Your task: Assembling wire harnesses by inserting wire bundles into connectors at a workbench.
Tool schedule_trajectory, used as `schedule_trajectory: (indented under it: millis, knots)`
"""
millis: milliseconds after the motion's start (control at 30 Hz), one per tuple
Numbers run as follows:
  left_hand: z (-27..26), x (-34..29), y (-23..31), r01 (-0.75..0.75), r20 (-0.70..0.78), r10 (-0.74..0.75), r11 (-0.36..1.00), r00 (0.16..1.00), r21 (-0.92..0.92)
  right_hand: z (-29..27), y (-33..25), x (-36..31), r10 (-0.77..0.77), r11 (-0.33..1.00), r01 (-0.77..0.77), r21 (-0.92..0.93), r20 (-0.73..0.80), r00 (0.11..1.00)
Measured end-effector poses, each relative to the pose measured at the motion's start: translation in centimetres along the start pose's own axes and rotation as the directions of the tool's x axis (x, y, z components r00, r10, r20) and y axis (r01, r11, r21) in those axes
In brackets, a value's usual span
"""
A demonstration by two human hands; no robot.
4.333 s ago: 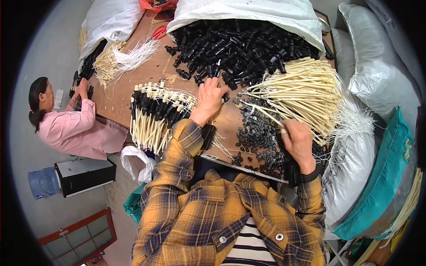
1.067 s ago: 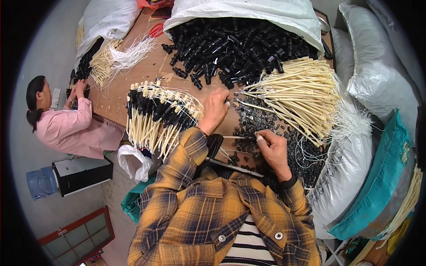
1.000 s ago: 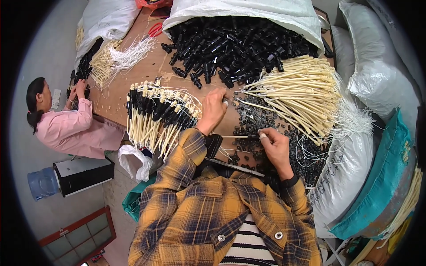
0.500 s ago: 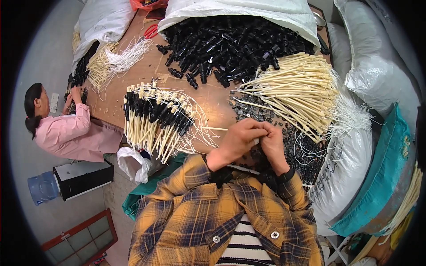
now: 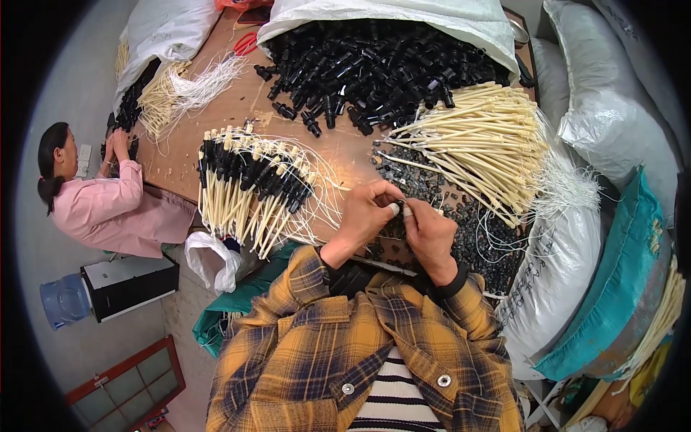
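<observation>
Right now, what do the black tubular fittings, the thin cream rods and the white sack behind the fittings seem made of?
Black tubular fittings: probably moulded plastic, glossy, with sharp highlights.
Thin cream rods: satin, evenly coloured; plastic or rubber, I cannot tell.
White sack: likely woven plastic, faintly shiny, with stiff-looking folds.

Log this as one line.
Left hand, right hand: close together | held: unclear | nearby: small black parts, pale rods | beyond: black fittings

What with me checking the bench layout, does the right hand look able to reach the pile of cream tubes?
Probably yes: the cream tubes lie just ahead of the right hand, with only low, loose black pieces between, though it meets the left hand at the fingertips.
</observation>
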State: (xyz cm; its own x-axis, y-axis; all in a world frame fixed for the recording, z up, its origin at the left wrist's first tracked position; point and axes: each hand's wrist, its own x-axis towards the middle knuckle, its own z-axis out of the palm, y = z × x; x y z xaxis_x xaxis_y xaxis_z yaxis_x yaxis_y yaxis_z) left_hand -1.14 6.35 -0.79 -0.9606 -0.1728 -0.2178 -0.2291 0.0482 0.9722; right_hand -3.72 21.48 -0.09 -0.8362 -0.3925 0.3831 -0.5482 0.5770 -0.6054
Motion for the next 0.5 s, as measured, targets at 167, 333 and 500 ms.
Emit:
schedule_trajectory:
  millis: [167, 333, 500]
  knots:
    - [-0.7, 0.2, 0.5, -0.201, -0.065, 0.216, 0.962, 0.974, 0.183, -0.6, 0.0, 0.2, 0.090, 0.935, -0.111, 0.336, 0.078, 0.993]
    - [-0.6, 0.5, 0.8, -0.396, -0.048, 0.438, 0.850, 0.898, 0.347, -1.4, 0.6, 0.3, 0.184, 0.830, -0.281, 0.482, 0.239, 0.954]
    - [-0.6, 0.6, 1.4, -0.496, -0.010, 0.568, 0.727, 0.823, 0.476, -2.1, 0.6, 0.4, 0.150, 0.791, -0.303, 0.531, 0.312, 0.938]
